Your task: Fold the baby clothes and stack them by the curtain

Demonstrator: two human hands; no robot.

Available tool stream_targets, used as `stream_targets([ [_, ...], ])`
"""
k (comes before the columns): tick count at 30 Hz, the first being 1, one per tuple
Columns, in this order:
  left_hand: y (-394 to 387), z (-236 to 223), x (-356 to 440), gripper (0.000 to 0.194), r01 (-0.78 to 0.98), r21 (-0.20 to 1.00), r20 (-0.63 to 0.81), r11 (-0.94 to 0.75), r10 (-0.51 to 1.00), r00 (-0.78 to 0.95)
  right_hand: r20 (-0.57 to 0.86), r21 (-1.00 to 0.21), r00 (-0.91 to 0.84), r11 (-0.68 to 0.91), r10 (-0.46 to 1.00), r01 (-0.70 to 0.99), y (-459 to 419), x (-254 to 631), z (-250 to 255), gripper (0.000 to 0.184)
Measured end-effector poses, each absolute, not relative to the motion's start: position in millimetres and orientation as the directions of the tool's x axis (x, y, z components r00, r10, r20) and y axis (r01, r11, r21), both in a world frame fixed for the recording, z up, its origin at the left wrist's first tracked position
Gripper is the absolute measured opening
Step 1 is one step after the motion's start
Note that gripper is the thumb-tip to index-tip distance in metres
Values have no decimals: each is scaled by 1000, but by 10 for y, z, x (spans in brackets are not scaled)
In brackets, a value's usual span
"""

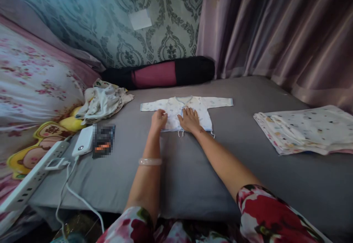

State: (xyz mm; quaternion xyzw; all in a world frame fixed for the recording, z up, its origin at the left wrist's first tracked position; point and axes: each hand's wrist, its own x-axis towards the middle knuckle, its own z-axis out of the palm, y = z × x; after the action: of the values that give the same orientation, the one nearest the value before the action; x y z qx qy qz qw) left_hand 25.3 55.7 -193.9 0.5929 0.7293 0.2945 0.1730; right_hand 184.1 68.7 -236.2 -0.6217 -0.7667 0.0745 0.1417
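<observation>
A small white baby shirt (202, 105) with a faint print lies spread flat on the grey bed sheet (193, 169), sleeves stretched out to both sides. My left hand (159, 120) rests on its lower left part with the fingers curled under. My right hand (189, 120) lies flat on the shirt's middle, fingers stretched out toward the collar. A pale bangle (150, 161) sits on my left wrist.
A stack of folded printed cloths (306, 129) lies at the right. A crumpled heap of baby clothes (103, 101) sits at the left, beside a white power bank (83, 145), a power strip (33, 178) and cables. A dark bolster (165, 73) lines the wall; curtains hang at the right.
</observation>
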Motion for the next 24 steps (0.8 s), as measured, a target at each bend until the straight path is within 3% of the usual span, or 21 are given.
stream_targets([
  [2,431,-2032,113,23,780,567,35,262,939,-341,107,-295,-184,208,977,933,698,1841,-2363,64],
  [5,307,-2092,5,29,767,547,-9,335,919,-395,98,-304,-182,204,978,931,705,1853,-2371,62],
  [10,242,-2080,18,34,751,560,-27,350,914,-405,124,-353,-221,251,967,901,711,1913,-2321,53],
  [17,198,-2105,-30,39,726,624,-73,287,947,-312,47,-573,-201,191,978,797,799,2277,-2114,43],
  [19,195,-2118,-34,36,733,622,-70,276,952,-299,73,-556,-122,142,990,819,758,2507,-2062,40],
  [22,208,-2130,-19,28,747,597,-68,295,945,-319,90,-435,62,-17,994,900,627,2856,-2016,36],
  [24,220,-2135,-9,25,760,575,-62,303,942,-329,32,-367,118,-98,992,925,518,3016,-2013,34],
])
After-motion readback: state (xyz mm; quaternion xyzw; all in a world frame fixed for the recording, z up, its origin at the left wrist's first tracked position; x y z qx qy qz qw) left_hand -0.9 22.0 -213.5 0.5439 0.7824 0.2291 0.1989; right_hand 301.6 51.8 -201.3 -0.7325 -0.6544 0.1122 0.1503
